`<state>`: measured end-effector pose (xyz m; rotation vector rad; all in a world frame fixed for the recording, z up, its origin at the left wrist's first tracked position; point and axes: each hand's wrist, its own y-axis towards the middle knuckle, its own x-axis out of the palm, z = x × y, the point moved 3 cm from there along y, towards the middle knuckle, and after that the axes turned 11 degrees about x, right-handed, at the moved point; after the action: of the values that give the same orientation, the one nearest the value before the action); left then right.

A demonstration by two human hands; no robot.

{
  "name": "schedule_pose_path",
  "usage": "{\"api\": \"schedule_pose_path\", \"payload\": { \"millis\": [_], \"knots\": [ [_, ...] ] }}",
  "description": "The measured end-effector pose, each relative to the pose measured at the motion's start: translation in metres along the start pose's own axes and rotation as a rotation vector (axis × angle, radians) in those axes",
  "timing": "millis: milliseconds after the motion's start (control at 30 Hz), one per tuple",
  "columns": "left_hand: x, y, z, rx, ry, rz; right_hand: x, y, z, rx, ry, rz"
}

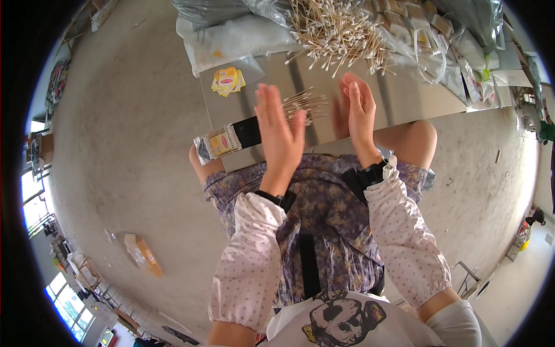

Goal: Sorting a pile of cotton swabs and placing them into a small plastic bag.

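Both hands hover upright over the metal-topped table point(399, 95), palms facing each other. My left hand point(280, 127) is open, fingers stretched out, at the left end of a small loose bunch of cotton swabs point(306, 104). To the right of that bunch my right hand point(361, 110) is open too, fingers extended and a gap between it and the swabs. Left of my left hand lies a black strip point(247, 132), partly hidden by the hand. At its end sits a clear pack of cotton swabs point(222, 142) with a yellow label.
A large heap of loose cotton swabs point(341, 32) covers the table's far side. Several yellow cards point(228, 81) lie at the far left. Filled swab packs point(404, 26) and plastic bags point(485, 23) crowd the far right. A cardboard box point(143, 254) rests on the floor.
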<state>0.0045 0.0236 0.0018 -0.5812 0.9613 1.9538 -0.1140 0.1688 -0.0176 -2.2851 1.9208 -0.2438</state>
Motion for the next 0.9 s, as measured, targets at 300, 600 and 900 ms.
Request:
{"api": "schedule_pose_path", "payload": {
  "millis": [300, 600, 900],
  "knots": [
    [-0.003, -0.005, -0.013, -0.485, -1.023, 0.469, 0.05, -0.022, 0.006, 0.027, 0.23, -0.032],
    [0.003, -0.004, -0.009, -0.477, -1.034, 0.565, 0.045, -0.017, 0.002, 0.052, 0.293, 0.01],
    [0.002, 0.004, -0.016, -0.472, -0.954, 0.571, 0.056, -0.014, -0.003, 0.062, 0.333, -0.07]
  ]
}}
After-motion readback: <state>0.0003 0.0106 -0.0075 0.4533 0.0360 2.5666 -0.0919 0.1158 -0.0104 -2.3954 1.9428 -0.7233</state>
